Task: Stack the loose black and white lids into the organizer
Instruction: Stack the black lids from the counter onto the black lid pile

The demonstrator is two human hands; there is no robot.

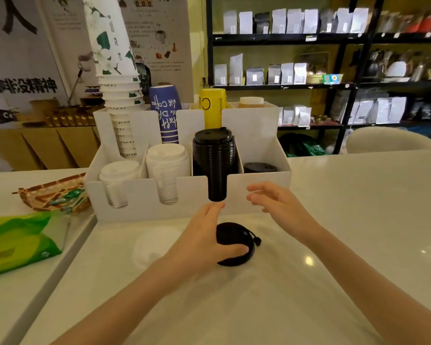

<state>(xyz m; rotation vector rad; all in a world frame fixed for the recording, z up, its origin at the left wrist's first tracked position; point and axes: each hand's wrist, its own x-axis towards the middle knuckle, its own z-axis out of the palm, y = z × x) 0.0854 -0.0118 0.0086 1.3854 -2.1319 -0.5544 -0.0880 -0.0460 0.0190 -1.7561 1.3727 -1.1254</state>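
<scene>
A: How far along does this look?

B: Well on, I'd judge. The white organizer on the desk has 4 front slots. The 2 on the left hold white lid stacks, the 3rd holds a tall black lid stack that rises above the slot wall, and the 4th has only a few black lids sitting low.

A: And what is loose?

B: 2 things that I can make out. A black lid lies on the desk just in front of the organizer, and a white lid lies to its left, pale against the desk and hard to read.

A: The hands?

B: The left hand is laid over the black lid's left side, thumb across it near the front edge and fingers stretched toward the organizer. The grip looks loose; whether the lid is off the desk I cannot tell. The right hand hovers open and empty above the desk, near the 4th slot, fingers spread.

A: So what remains?

B: Probably the black lid into a black slot, then the white lid onto a white stack
</scene>
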